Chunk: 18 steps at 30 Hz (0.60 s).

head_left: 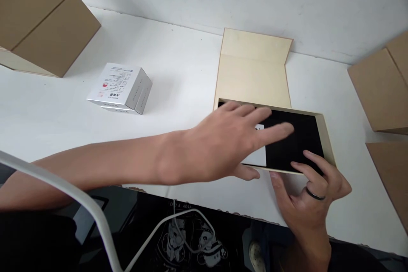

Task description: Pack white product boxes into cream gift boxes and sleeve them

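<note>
White desk (181, 72) set against a pale wall (197, 0); work sits right of centre, near the front edge. Open gift box (330, 144) on the desk, its cream-lined lid (251, 76) folded back toward the wall. Inside: black insert (296, 134) and, at the left part, a white piece (259, 159), mostly hidden beneath the left hand (231, 138). Left hand: fingers extended, palm down, no grasp visible; contact with the white piece uncertain. Right hand (314, 185): thumb outside the front wall, two fingertips reaching over the rim to the insert; cannot tell whether it pinches the wall.

Judgement on handling: steady the box by its front right corner, press flat and evenly, keep fingertips off the thin rim.

Edges: ragged front edge of the desk runs close below the box; avoid pulling nearer. White cable (89, 208) loops in the left foreground, a snag risk for the left forearm. Open room lies left, between box and stacked silver-white cartons (119, 87); rightward travel is bounded by brown boxes (376, 89).
</note>
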Motion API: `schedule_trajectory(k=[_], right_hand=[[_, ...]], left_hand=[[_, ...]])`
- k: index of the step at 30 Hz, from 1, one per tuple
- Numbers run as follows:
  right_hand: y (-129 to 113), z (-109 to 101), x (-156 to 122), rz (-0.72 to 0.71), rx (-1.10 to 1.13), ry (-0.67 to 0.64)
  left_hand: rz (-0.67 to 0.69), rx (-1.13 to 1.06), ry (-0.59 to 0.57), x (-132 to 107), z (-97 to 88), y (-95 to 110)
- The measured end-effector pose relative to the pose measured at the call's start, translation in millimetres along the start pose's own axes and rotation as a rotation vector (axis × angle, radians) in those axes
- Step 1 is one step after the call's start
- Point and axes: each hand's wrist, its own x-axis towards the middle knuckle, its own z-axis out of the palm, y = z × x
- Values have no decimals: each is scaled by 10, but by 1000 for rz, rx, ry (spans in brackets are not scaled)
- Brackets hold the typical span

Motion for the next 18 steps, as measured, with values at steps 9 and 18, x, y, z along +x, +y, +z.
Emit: schedule_trajectory(k=[9,18], right_hand=[[42,17,-22,-12,3,15],[98,25,-39,-25,-6,49]], left_hand=[[-1126,250,306,-1243,-303,-692],[-1242,165,561,-1696,-23,-671]])
